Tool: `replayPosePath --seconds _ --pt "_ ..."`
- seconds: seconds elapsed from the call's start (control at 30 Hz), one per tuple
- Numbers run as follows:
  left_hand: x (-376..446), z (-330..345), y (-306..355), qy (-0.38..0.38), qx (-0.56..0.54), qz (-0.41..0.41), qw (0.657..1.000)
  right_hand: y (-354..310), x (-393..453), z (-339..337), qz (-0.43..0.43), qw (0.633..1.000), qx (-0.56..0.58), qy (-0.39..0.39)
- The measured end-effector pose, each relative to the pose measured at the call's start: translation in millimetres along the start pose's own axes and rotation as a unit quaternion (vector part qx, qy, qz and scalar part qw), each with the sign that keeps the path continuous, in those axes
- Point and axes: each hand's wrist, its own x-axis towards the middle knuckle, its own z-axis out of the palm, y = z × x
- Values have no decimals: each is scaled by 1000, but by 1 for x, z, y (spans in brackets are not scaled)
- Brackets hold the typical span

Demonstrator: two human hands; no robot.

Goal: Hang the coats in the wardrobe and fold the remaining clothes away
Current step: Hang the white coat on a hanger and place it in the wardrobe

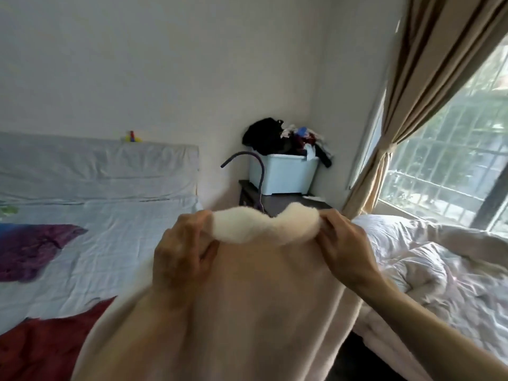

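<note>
From the head camera, the left hand (182,251) and the right hand (347,251) are each pinching one end of the fluffy collar (265,225) of a cream coat (247,312), fingers clamped on the pile, holding it up over the bed (96,243). A purple hanger hook (258,171) is sticking up behind the collar. A purple garment (33,248) and a red garment (46,345) are lying on the bed. A white bin (286,174) piled with clothes is sitting on the nightstand (288,200), and a crumpled duvet (439,270) is lying by the window
</note>
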Motion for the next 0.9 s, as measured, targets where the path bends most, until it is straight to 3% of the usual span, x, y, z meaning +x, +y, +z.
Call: replayPosePath --seconds 0.23,0.43,0.8,0.9 --pt "17 48 73 12 -80 40 996 30 -12 -97 19 995 -79 55" --pt "33 97 139 -13 -109 113 988 86 -42 -167 55 990 -113 56" --pt "34 232 317 -95 -147 170 970 259 -113 -288 74 997 -35 12" --pt "34 272 358 -120 -166 180 962 302 -131 -314 90 995 -25 39"
